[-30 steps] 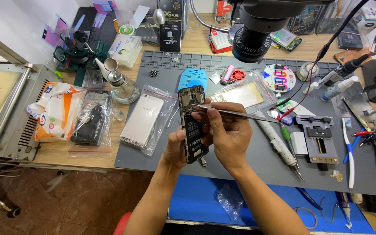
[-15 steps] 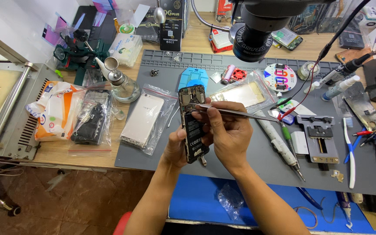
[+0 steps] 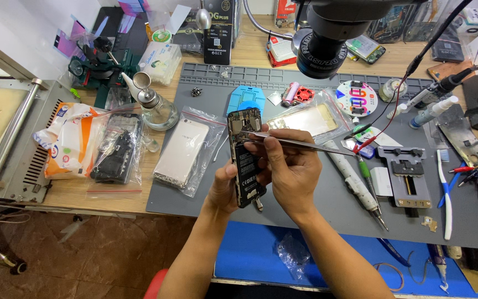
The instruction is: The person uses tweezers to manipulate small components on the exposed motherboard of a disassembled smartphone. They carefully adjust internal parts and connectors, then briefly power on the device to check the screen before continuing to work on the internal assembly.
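Hands grasp an opened phone (image 3: 245, 160) (left (image 3: 225, 185)) and tweezers (image 3: 300, 144) (right (image 3: 289, 169)), beside a clear bag holding a gold phone back (image 3: 182, 152).

I am holding an opened phone (image 3: 245, 158) that is showing black and dark insides, and silver tweezers (image 3: 300, 143) are gleaming across it. Under them a grey work mat (image 3: 327, 213) is lying over a pale wooden bench (image 3: 112, 196). A champagne-gold phone back (image 3: 181, 152) is shining in a clear bag. A light blue holder (image 3: 245, 101) is sitting beside a pink cell (image 3: 290, 93) and a red round part (image 3: 304, 94). A white disc (image 3: 357, 97) is showing multicoloured patches. An orange-and-white packet (image 3: 67, 141) is lying beside a black phone frame (image 3: 117, 149). A white-and-blue toothbrush (image 3: 445, 188) is lying at the mat's edge.
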